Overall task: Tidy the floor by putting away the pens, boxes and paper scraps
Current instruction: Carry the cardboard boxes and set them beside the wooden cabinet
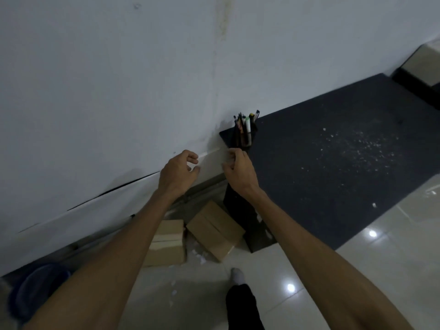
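Note:
A black pen holder (245, 136) full of pens and markers stands at the near corner of a dark ledge (333, 163), against the white wall. My right hand (239, 172) hovers just below and left of it with loosely curled fingers, and I see nothing in it. My left hand (177, 173) is raised beside it in front of the wall, fingers and thumb apart and empty. Two cardboard boxes (166, 244) (215, 232) lie on the tiled floor beneath my arms. White paper scraps (202, 257) are scattered beside them.
More white scraps (357, 148) speckle the dark ledge top. A blue bin (35, 289) sits at the lower left by the wall. My foot in a white sock (238, 276) stands on the glossy tiles (357, 246).

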